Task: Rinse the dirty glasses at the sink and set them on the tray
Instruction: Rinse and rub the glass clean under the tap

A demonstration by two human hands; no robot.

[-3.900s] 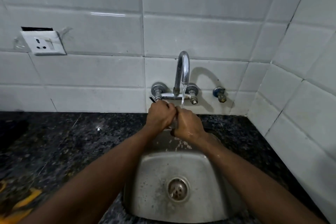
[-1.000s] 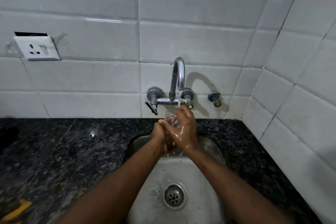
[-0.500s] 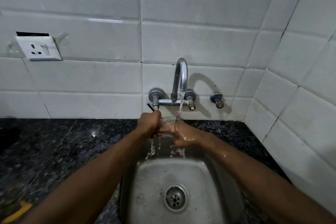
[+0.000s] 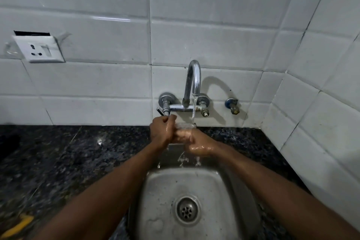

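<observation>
A small clear glass point(image 4: 185, 125) lies on its side under the running stream from the chrome tap point(image 4: 192, 82). My left hand point(image 4: 161, 132) grips its left end, fingers curled tight. My right hand point(image 4: 196, 144), wet and shiny, cups the glass from below on the right. Both hands are above the back edge of the steel sink point(image 4: 239, 200). Water drips off them into the basin. Most of the glass is hidden by my fingers. No tray is in view.
Dark speckled granite counter point(image 4: 78, 161) spreads to the left and right of the sink. White tiled walls close in behind and on the right. A wall socket point(image 4: 39, 49) is at the left. A spare valve point(image 4: 232, 105) sticks out beside the tap. Something yellow point(image 4: 17, 226) shows at the bottom left.
A second ago my right hand was raised over the glass near the spout; it has dropped beneath it, and the glass has turned onto its side between both hands.
</observation>
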